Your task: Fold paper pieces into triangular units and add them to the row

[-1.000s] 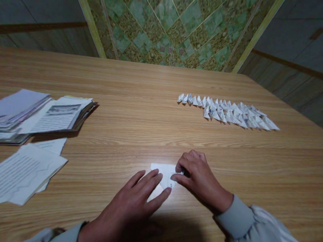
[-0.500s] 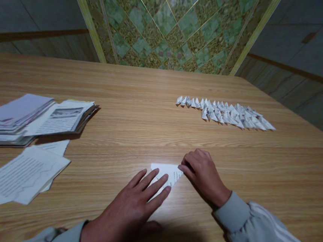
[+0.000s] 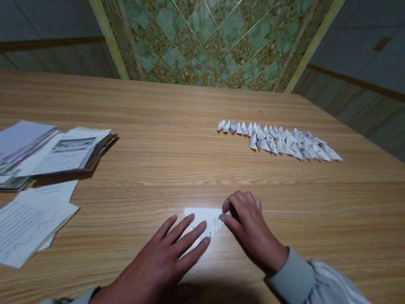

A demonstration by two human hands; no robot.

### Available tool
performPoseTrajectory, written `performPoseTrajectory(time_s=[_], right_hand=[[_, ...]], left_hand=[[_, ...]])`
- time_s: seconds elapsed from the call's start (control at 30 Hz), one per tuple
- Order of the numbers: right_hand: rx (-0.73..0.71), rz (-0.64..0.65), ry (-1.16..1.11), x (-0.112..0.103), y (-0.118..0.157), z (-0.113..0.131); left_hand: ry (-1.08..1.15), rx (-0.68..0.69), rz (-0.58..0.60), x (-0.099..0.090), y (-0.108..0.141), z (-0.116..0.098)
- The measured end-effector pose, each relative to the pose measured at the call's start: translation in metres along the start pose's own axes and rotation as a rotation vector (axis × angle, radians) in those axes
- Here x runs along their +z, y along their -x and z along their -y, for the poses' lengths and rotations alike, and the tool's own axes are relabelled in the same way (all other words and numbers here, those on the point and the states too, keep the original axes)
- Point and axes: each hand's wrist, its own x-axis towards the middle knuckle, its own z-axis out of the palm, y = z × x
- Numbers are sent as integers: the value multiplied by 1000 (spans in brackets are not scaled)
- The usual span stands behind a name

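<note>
A small folded piece of printed paper (image 3: 211, 219), roughly triangular with a straight far edge, lies on the wooden table in front of me. My left hand (image 3: 165, 257) rests with its fingers spread, the fingertips on the paper's left and near part. At the paper's right corner, my right hand (image 3: 251, 225) has its thumb and index finger around the tip, the other fingers curled. Part of the paper is hidden under my left fingers.
Rows of small folded paper pieces (image 3: 284, 141) stand at the back right of the table (image 3: 159, 157). Stacked papers and booklets (image 3: 15, 142) lie at the left, with loose printed sheets (image 3: 22, 224) nearer me. A tiled wall rises behind the table.
The right thumb and index finger have parted slightly at the paper's corner. My left hand stays spread on the paper. The whole view has shifted a little.
</note>
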Motion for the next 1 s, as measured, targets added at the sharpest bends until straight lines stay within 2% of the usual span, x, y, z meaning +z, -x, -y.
performPoseTrajectory(time_s=[0.13, 0.27, 0.37, 0.43, 0.53, 0.67, 0.8, 1.0], right_hand=[[-30, 23, 33, -9, -4, -9], [-46, 17, 72, -18, -10, -16], [-77, -7, 19, -20, -12, -12], [-102, 27, -4, -18, -10, -3], [-98, 69, 60, -13, -4, 12], [-58, 70, 177, -10, 2, 22], [-23, 77, 265, -10, 4, 23], [-18, 79, 181, -10, 4, 20]], left_hand=[[11, -6, 14, -1, 2, -1], [36, -4, 22, -10, 1, 0], [42, 12, 50, -15, -2, 0], [33, 12, 49, -13, -5, -3], [7, -38, -21, -3, -11, -12], [-15, -36, -45, 7, -19, -23], [-9, -36, -118, 6, -21, -22], [43, -24, -206, 4, -20, -18]])
